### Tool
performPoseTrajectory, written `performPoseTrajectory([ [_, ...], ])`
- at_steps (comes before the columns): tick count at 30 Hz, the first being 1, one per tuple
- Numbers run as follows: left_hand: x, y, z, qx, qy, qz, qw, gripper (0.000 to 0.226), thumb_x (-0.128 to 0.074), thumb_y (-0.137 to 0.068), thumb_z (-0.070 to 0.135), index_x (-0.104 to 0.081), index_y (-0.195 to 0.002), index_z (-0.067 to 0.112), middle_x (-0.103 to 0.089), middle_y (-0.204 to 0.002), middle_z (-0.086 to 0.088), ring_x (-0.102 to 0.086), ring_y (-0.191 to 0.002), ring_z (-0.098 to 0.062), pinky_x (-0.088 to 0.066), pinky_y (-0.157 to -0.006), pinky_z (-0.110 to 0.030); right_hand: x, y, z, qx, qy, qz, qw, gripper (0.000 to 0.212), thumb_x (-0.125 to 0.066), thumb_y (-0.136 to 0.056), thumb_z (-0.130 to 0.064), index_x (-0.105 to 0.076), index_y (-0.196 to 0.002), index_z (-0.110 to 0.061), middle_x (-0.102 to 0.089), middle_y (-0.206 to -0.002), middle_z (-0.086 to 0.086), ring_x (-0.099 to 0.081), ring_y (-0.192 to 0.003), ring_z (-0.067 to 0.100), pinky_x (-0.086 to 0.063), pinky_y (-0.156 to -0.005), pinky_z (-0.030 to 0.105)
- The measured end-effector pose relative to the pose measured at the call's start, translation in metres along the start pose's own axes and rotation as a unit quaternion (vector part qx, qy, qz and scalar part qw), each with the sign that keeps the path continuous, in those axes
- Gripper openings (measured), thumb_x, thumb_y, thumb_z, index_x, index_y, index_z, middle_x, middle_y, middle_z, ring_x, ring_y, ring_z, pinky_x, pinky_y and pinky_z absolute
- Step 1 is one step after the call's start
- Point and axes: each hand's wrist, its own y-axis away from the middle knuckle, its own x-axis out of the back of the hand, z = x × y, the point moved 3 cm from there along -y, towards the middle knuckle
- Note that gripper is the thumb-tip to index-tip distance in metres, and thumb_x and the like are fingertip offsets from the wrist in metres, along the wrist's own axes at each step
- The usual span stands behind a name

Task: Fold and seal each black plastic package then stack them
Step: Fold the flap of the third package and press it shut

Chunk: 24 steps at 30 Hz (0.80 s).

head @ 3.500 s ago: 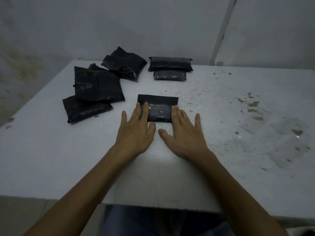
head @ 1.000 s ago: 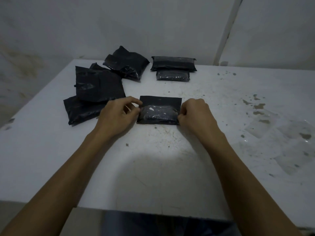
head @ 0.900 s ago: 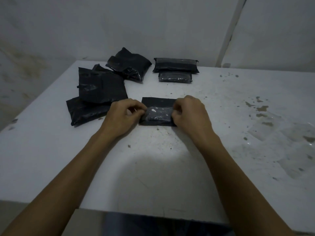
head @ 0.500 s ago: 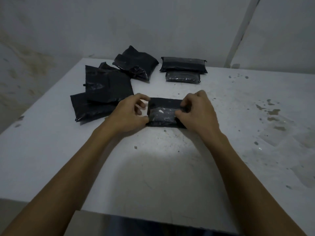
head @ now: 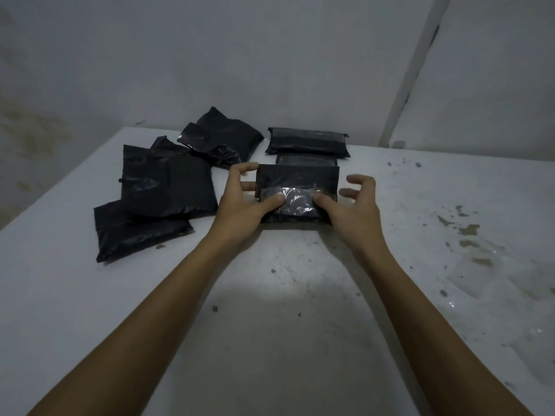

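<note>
A small black plastic package [head: 297, 178] is held tilted up just above the white table [head: 270, 340], its shiny folded part facing me. My left hand [head: 240, 208] grips its left end, thumb on the front and fingers round the edge. My right hand [head: 354, 211] holds its right end with the thumb on the front; its other fingers are spread and curled beside the right edge. Behind it lie two folded packages, a larger one [head: 307, 142] and a smaller one [head: 303, 160] partly hidden by the held package.
Loose, unfolded black packages lie at the left: one flat on top [head: 165, 184], one under it [head: 135, 229], one crumpled at the back [head: 222, 136]. Walls close the back and left. Stains [head: 465, 232] and wet patches mark the table's right side.
The package was pressed flat under both palms, then pinched at its ends and folded. Now it is raised and tilted toward me, farther from the table's front, and my right fingers have spread.
</note>
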Motion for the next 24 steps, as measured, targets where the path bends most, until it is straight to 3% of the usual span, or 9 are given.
performPoseTrajectory([
  [3, -0.012, -0.014, -0.003, -0.027, 0.013, 0.02, 0.999, 0.055, -0.078, -0.091, 0.028, -0.046, -0.136, 0.03, -0.057, -0.117, 0.011, -0.063, -0.099, -0.003, -0.056, -0.071, -0.014, -0.005, -0.013, 0.006, -0.021, -0.082, 0.004, 0.996, 0.039, -0.073, -0.094, -0.021, -0.046, -0.122, -0.022, -0.063, -0.115, 0.01, -0.072, -0.09, 0.021, -0.061, -0.062, 0.027],
  [7, -0.015, -0.032, -0.014, -0.05, -0.004, 0.037, 0.998, 0.043, -0.07, -0.097, 0.037, -0.047, -0.134, 0.037, -0.052, -0.13, 0.008, -0.066, -0.105, -0.016, -0.059, -0.08, -0.025, -0.005, -0.058, 0.003, 0.037, -0.056, 0.088, 0.994, 0.022, -0.071, -0.096, -0.024, -0.055, -0.111, -0.019, -0.06, -0.104, -0.006, -0.066, -0.096, 0.016, -0.063, -0.077, 0.034],
  [11, -0.018, -0.039, -0.022, -0.054, -0.042, 0.014, 0.998, 0.04, -0.071, -0.097, 0.026, -0.05, -0.129, 0.037, -0.054, -0.125, 0.008, -0.065, -0.088, -0.001, -0.052, -0.07, -0.01, -0.02, -0.105, -0.007, 0.051, -0.05, 0.107, 0.992, 0.022, -0.073, -0.095, -0.026, -0.058, -0.109, -0.018, -0.06, -0.102, -0.007, -0.065, -0.099, 0.018, -0.063, -0.083, 0.04],
  [15, -0.014, -0.042, -0.026, -0.04, -0.044, 0.019, 0.998, 0.039, -0.071, -0.095, 0.025, -0.052, -0.126, 0.039, -0.056, -0.121, 0.009, -0.066, -0.088, -0.006, -0.055, -0.07, -0.014, -0.041, -0.136, -0.008, 0.051, -0.007, 0.094, 0.994, 0.024, -0.072, -0.095, -0.028, -0.056, -0.109, -0.018, -0.064, -0.107, 0.003, -0.067, -0.096, 0.023, -0.062, -0.083, 0.041],
  [18, -0.012, -0.044, -0.028, -0.024, -0.038, 0.023, 0.999, 0.037, -0.072, -0.095, 0.023, -0.055, -0.124, 0.039, -0.059, -0.118, 0.009, -0.066, -0.09, -0.01, -0.055, -0.071, -0.013, -0.041, -0.145, -0.002, 0.061, 0.077, 0.104, 0.99, 0.025, -0.071, -0.095, -0.032, -0.06, -0.11, -0.015, -0.066, -0.114, 0.01, -0.063, -0.103, 0.025, -0.053, -0.09, 0.033],
  [24, -0.016, -0.041, -0.029, -0.042, -0.07, -0.001, 0.997, 0.02, -0.069, -0.095, 0.013, -0.067, -0.11, 0.027, -0.065, -0.106, -0.001, -0.058, -0.073, -0.001, -0.051, -0.067, -0.012, -0.038, -0.136, 0.004, 0.082, 0.18, 0.113, 0.974, 0.037, -0.064, -0.098, -0.045, -0.066, -0.119, -0.015, -0.058, -0.122, 0.012, -0.059, -0.108, 0.026, -0.044, -0.092, 0.03],
])
